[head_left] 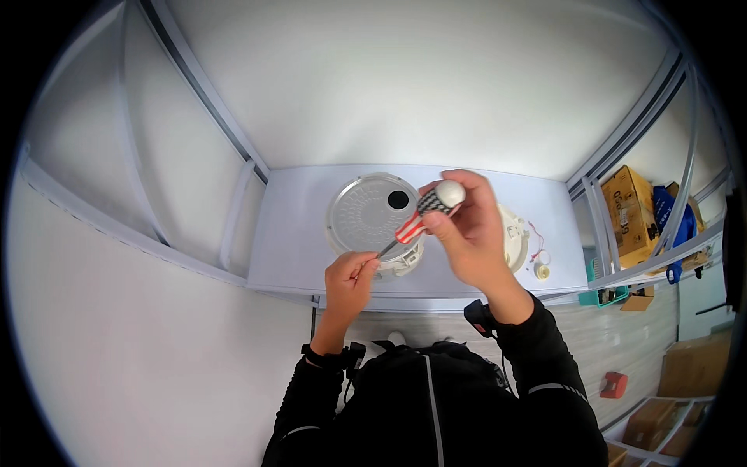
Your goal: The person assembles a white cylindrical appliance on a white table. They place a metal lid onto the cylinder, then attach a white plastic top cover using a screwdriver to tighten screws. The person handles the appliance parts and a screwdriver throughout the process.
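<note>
My right hand point(475, 241) is closed around the handle of a screwdriver point(409, 229), which has red and white stripes, a black-and-white patterned part and a white rounded end. Its thin metal shaft slants down to the left. At the shaft's lower end, the fingertips of my left hand point(347, 283) are pinched together; whether a small screw is also between them is hidden. Below the screwdriver lies a round appliance part point(362, 206) with a silver ribbed metal face, a black circle and a pale plastic edge. A white curved plastic part point(514, 237) is partly covered by my right hand.
On the right of the white table point(292, 233) lie a thin reddish wire point(535, 231) and a small yellowish roll point(542, 271). A pale frame post point(609, 222) borders the table's right side. Beyond it are cardboard boxes point(629, 206), a green basket point(611, 296) and a red object point(614, 384) on the floor.
</note>
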Demonstrator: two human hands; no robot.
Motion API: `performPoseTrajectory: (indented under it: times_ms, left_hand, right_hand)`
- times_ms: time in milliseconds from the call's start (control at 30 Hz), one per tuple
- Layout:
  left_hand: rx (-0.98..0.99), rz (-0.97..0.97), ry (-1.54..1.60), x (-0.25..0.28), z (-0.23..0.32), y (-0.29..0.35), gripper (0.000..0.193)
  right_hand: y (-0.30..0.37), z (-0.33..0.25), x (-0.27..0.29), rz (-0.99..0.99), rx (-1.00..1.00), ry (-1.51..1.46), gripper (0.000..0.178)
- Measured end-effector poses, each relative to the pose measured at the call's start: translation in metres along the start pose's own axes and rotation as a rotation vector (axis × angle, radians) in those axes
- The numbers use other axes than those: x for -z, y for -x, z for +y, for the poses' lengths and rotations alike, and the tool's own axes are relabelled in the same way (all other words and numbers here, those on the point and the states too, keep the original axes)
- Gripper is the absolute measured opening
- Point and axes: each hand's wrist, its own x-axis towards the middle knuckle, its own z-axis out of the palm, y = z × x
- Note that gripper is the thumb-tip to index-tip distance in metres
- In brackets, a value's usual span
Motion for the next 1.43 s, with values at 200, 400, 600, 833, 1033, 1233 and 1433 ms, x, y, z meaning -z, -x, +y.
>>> performPoseTrajectory:
  times_ms: [200,400,600,833,1033,1233,1433]
  left_hand:
    - [0.070,0.057,-0.065,0.012,-0.014,0.004,0.012]
    - [0.151,0.062,-0.148,0.015,-0.008,0.004,0.012]
    - [0.202,0.102,-0.082,0.010,-0.013,0.004,0.013]
    - [0.317,0.108,-0.064,0.020,-0.008,0.009,0.017]
    - [0.370,0.010,0.036,0.024,-0.011,0.008,0.028]
    - [0.158,-0.181,-0.026,0.046,-0.017,-0.006,0.041]
    - [0.062,-0.308,-0.034,0.060,-0.031,-0.015,0.044]
  right_hand:
    - [-0.006,0.010,-0.025,-0.177,0.064,0.173,0.051]
    - [-0.011,0.015,-0.030,-0.254,0.114,0.184,0.051]
    - [-0.020,0.014,-0.033,-0.279,0.075,0.201,0.050]
    - [-0.029,0.017,-0.044,-0.290,0.068,0.211,0.051]
    - [-0.026,0.021,-0.054,-0.147,0.118,0.225,0.049]
    - [-0.023,0.021,-0.067,-0.020,0.177,0.261,0.048]
    - [-0.015,0.012,-0.084,0.032,0.089,0.314,0.048]
